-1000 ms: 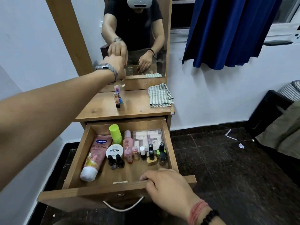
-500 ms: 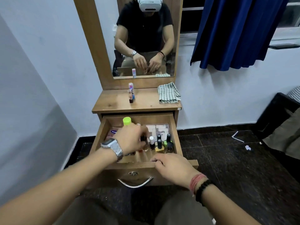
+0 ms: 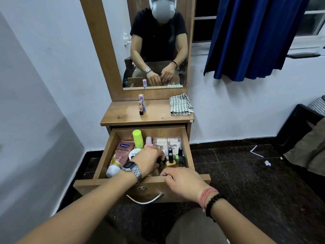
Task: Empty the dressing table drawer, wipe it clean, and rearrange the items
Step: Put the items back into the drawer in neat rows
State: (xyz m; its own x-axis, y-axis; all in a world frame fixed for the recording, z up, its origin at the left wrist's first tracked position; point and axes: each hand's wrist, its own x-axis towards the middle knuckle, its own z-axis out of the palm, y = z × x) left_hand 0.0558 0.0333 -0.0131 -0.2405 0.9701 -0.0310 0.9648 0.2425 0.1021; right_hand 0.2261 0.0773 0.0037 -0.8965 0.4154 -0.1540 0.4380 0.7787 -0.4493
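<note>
The wooden drawer (image 3: 186, 147) stands pulled out, holding a pink Vaseline tube (image 3: 121, 155), a lime-green bottle (image 3: 137, 136), a white round jar (image 3: 134, 153), a clear palette box (image 3: 167, 142) and several nail polish bottles (image 3: 170, 158). My left hand (image 3: 149, 160), wearing a metal watch, reaches down into the drawer and curls its fingers round small dark-capped bottles in the middle. My right hand (image 3: 181, 180) grips the top edge of the drawer front. On the table top (image 3: 123, 115) stand two small cosmetic items (image 3: 141, 105).
A folded striped cloth (image 3: 181, 104) lies at the table top's right rear, below the mirror (image 3: 154, 41). A blue curtain (image 3: 255, 36) hangs to the right. Dark furniture with fabric (image 3: 302, 138) stands at far right. Scraps of paper (image 3: 256, 151) lie on the dark floor.
My left hand came back from the table top, where it left an item, and went down into the drawer onto the small bottles. My right hand stayed on the drawer front.
</note>
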